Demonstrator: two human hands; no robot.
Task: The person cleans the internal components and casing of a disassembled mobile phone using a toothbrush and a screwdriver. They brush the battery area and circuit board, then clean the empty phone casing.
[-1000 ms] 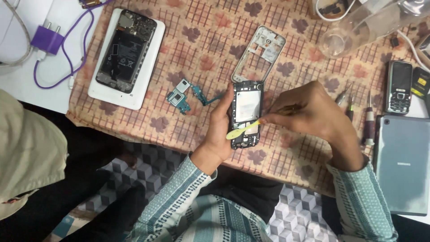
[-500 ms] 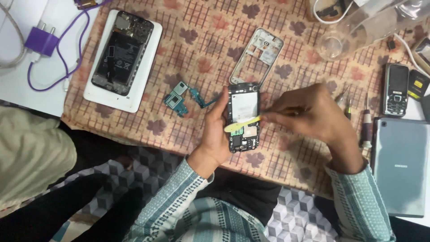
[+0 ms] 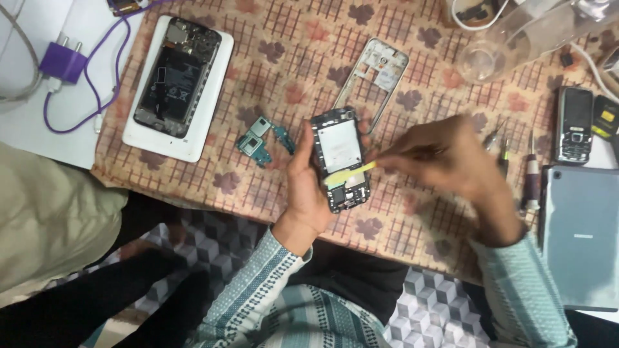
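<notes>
My left hand (image 3: 303,187) grips an opened phone body (image 3: 340,158) from its left side, back cover off, pale plate and circuitry showing. A yellow strip (image 3: 353,174) lies across its lower half. My right hand (image 3: 445,164), blurred, pinches a thin tool whose end meets that yellow strip. A small green circuit board (image 3: 258,140) lies on the cloth just left of my left hand. A bare grey phone frame (image 3: 377,74) rests beyond the phone.
A second opened phone (image 3: 175,77) sits on a white pad (image 3: 206,132) at upper left. A purple charger and cable (image 3: 64,64) lie far left. Screwdrivers (image 3: 530,180), a small keypad phone (image 3: 574,125), a grey tablet (image 3: 583,238) and a clear cup (image 3: 480,61) are right. Another person's beige sleeve (image 3: 45,219) is lower left.
My right hand has moved slightly right and blurred, drawing the tool and yellow strip along. The left hand keeps its hold on the phone, now tilted a little more upright.
</notes>
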